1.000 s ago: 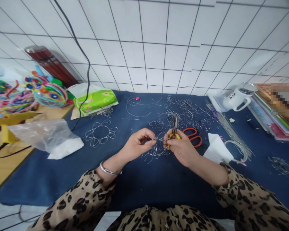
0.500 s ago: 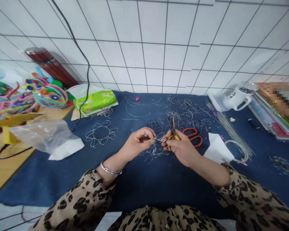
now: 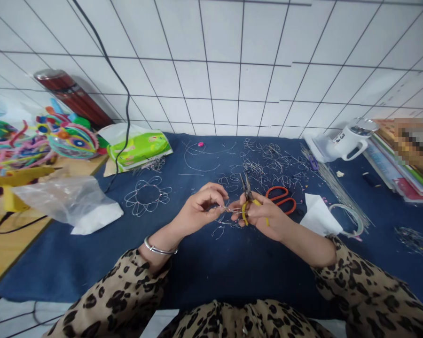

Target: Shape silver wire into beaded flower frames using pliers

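Note:
Between finger and thumb, my left hand [image 3: 201, 209] pinches a thin silvery wire [image 3: 226, 209]. The wire spans the small gap to my right hand [image 3: 266, 216], whose fingertips meet its other end. In that right hand sit pliers [image 3: 247, 188] with yellow handles, their dark jaws pointing up and a little apart. The grip of the right fingers partly hides the handles. Below and behind the hands lie loose bent wires [image 3: 218, 230] on the dark blue cloth [image 3: 211, 272]. Red-handled scissors [image 3: 285, 199] rest just right of my right hand.
A flower-shaped wire ring [image 3: 148, 196] lies at left, near a green tissue pack [image 3: 141, 150] and a plastic bag [image 3: 74, 199]. Tangled wire pieces [image 3: 268, 162] spread behind the hands. At right stand a white mug [image 3: 354, 141], a white paper [image 3: 319, 218] and stacked books [image 3: 409, 173].
The pliers have tilted left in my right hand, and their jaws have parted somewhat. My left fingers have shifted slightly at the wire.

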A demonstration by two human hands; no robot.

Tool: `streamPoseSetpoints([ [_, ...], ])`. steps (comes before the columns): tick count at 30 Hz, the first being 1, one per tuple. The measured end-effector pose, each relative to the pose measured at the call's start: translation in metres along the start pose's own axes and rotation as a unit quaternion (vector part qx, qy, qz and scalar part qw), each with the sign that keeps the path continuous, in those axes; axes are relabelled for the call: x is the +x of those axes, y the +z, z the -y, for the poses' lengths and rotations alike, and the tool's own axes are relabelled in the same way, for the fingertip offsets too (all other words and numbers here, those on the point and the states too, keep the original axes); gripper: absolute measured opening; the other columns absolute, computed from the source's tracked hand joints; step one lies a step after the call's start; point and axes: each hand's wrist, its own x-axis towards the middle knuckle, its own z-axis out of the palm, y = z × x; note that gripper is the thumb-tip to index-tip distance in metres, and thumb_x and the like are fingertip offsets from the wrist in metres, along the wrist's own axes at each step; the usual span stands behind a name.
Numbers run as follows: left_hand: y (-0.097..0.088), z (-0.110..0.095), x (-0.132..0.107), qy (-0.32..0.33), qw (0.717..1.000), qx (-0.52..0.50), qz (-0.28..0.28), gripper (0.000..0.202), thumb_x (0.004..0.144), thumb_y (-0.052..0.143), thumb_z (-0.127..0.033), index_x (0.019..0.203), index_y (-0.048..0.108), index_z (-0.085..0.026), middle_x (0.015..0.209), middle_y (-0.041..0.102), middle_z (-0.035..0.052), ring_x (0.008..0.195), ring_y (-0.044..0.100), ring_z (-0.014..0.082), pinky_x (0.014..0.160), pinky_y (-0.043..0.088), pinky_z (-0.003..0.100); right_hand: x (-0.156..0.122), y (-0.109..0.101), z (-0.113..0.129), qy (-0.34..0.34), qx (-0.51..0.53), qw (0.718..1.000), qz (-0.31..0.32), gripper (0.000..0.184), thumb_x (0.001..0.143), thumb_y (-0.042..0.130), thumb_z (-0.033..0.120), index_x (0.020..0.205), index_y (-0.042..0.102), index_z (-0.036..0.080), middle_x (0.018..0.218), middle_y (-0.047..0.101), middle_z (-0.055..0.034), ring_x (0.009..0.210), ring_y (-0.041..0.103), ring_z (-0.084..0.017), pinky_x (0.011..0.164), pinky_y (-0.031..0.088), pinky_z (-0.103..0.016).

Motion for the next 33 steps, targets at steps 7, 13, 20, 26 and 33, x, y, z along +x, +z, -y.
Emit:
streamPoseSetpoints([
  [7,-0.001,-0.002,0.0,0.017,0.999,0.037,-0.011,0.008,0.078,0.059,-0.009,0.079,0.059,-0.017,0.099,0.054,0.0081,0.095,0.054,0.0182,0.076,0.049,0.033,-0.001,0.005,0.0,-0.053,-0.044,0.998,-0.007,0.025,0.063,0.064,0.012,0.084,0.054,0.022,0.113,0.059,-0.0047,0.084,0.057,-0.015,0.067,0.041,-0.029],
  [13,-0.002,-0.002,-0.001,0.073,0.994,0.082,-0.03,0.012,0.077,0.059,-0.006,0.078,0.061,-0.017,0.097,0.055,0.0073,0.093,0.055,0.0178,0.08,0.047,0.036,0.0,0.003,-0.001,-0.077,-0.049,0.996,-0.005,0.027,0.064,0.061,0.01,0.085,0.052,0.022,0.112,0.06,-0.0055,0.087,0.056,-0.016,0.069,0.041,-0.03],
  [20,-0.002,0.001,-0.005,0.14,0.983,0.111,-0.032,0.014,0.076,0.061,-0.005,0.077,0.064,-0.019,0.099,0.055,0.0071,0.092,0.055,0.0177,0.073,0.048,0.032,-0.001,-0.002,0.001,-0.098,-0.062,0.993,-0.033,0.027,0.068,0.058,0.01,0.091,0.051,0.022,0.102,0.061,-0.0047,0.082,0.057,-0.015,0.07,0.04,-0.03],
  [26,-0.002,0.002,-0.005,0.153,0.979,0.133,-0.03,0.015,0.076,0.061,-0.005,0.079,0.064,-0.019,0.098,0.056,0.0068,0.091,0.056,0.0174,0.073,0.049,0.032,-0.001,-0.001,-0.001,-0.098,-0.118,0.987,-0.055,0.023,0.072,0.056,0.012,0.092,0.05,0.022,0.099,0.06,-0.0029,0.079,0.057,-0.013,0.071,0.041,-0.029],
  [33,-0.01,-0.004,-0.002,0.108,0.978,0.169,-0.048,0.013,0.075,0.061,-0.007,0.081,0.063,-0.018,0.085,0.059,0.0047,0.082,0.057,0.0155,0.073,0.046,0.03,0.0,-0.02,0.038,-0.059,-0.547,0.823,-0.144,0.022,0.078,0.054,0.029,0.1,0.055,0.022,0.096,0.059,-0.0035,0.083,0.056,-0.017,0.073,0.042,-0.031],
])
